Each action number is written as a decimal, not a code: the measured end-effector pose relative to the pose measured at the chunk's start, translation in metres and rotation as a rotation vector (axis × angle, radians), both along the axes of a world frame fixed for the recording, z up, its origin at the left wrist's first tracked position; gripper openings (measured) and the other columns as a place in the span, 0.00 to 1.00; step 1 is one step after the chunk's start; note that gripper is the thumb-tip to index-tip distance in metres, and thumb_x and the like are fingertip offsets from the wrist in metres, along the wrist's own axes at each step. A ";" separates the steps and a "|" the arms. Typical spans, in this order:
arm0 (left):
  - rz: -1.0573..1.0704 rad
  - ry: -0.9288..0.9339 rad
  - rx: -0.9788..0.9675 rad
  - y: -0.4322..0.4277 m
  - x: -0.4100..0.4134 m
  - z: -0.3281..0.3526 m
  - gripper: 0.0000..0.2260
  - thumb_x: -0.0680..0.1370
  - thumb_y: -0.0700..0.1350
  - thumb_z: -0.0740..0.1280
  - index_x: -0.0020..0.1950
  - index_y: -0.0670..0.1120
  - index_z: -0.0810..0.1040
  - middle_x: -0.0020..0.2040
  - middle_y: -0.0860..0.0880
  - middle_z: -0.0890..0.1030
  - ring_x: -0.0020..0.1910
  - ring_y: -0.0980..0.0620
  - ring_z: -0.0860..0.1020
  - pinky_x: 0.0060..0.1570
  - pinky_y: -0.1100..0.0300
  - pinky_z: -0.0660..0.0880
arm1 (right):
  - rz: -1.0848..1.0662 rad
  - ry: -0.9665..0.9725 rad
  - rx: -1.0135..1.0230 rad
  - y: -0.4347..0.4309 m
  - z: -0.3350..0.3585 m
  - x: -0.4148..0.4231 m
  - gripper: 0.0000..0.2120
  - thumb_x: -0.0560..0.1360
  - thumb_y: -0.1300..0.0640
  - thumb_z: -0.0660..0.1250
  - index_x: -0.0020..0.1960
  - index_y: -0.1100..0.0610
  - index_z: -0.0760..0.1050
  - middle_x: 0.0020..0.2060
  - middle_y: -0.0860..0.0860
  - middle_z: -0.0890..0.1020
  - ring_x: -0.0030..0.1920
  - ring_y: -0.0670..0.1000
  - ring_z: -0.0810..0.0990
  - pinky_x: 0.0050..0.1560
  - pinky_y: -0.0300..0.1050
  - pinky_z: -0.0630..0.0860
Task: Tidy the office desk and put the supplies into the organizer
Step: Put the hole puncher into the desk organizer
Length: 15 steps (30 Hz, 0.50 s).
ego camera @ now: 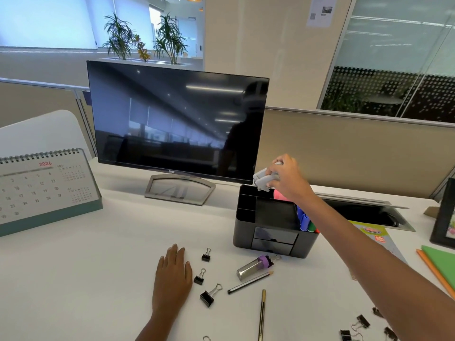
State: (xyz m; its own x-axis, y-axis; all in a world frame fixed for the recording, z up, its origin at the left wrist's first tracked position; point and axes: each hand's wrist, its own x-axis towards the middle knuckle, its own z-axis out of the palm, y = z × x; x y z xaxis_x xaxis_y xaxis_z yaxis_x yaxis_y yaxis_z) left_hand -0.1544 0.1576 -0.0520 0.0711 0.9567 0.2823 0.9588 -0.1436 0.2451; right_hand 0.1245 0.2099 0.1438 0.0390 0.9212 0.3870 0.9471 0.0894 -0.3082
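Object point(263, 180) indistinct in right hand point(289, 179)

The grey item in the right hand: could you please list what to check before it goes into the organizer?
1. Grip of the right hand on the grey item: ok.
2. Item held over the organizer, at its back-left slot: ok.
3. That slot empty: cannot tell, too dark.
4. Item fits the slot: cannot tell.
5. The left hand flat on the desk, apart from the organizer: ok.

office | monitor point(177, 119), desk calendar point(44, 190), cubicle partition point(357, 153), glass-walled rooms point(398, 57)
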 end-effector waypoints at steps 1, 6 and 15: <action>-0.003 -0.001 -0.002 0.000 0.000 0.000 0.21 0.71 0.45 0.52 0.49 0.37 0.80 0.50 0.38 0.82 0.49 0.41 0.81 0.52 0.51 0.75 | 0.006 -0.028 0.003 0.005 -0.003 0.001 0.10 0.68 0.68 0.69 0.49 0.63 0.78 0.57 0.60 0.70 0.58 0.58 0.66 0.53 0.45 0.68; -0.028 0.007 -0.023 0.000 0.000 0.000 0.21 0.71 0.46 0.52 0.49 0.37 0.81 0.50 0.39 0.82 0.49 0.41 0.82 0.46 0.49 0.79 | 0.058 -0.189 -0.069 0.020 -0.009 0.001 0.11 0.70 0.67 0.67 0.53 0.62 0.78 0.60 0.58 0.69 0.60 0.57 0.66 0.54 0.46 0.68; 0.001 -0.017 0.064 0.000 0.002 -0.002 0.21 0.71 0.46 0.52 0.49 0.38 0.80 0.51 0.38 0.81 0.48 0.40 0.82 0.53 0.52 0.71 | 0.154 -0.518 -0.220 0.033 -0.011 0.000 0.12 0.72 0.64 0.65 0.55 0.57 0.76 0.57 0.56 0.70 0.57 0.56 0.68 0.54 0.46 0.68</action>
State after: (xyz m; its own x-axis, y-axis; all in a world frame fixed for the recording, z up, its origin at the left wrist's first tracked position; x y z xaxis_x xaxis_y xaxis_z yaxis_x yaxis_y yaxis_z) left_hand -0.1522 0.1576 -0.0543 0.0651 0.9365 0.3445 0.9546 -0.1590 0.2519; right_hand 0.1246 0.2425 0.1329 -0.2454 0.9622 0.1185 0.9605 0.2248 0.1643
